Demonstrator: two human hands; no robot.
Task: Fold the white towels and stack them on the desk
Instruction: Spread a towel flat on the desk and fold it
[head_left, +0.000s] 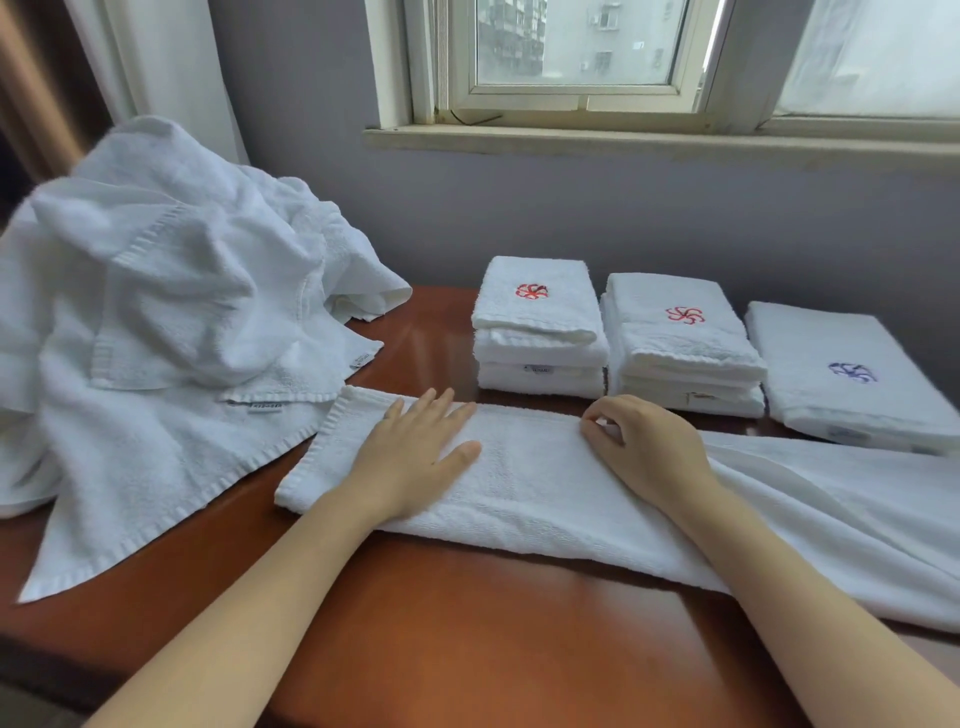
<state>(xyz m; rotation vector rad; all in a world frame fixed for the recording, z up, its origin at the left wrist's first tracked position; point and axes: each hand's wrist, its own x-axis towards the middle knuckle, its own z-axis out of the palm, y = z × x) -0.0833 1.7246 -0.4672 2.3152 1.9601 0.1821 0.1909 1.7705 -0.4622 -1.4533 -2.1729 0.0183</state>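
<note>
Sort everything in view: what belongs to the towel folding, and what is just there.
Job: left hand, right hand, long towel under them, unfolded heap, red-emblem stack, second red-emblem stack, blue-emblem folded towel, desk.
Just there: window, sill, curtain.

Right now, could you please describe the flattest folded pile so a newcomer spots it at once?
Below the window, three folded piles line the back of the reddish desk. It is the low rightmost pile. Its embroidered flower is blue; the left pile and middle pile show red.
</note>
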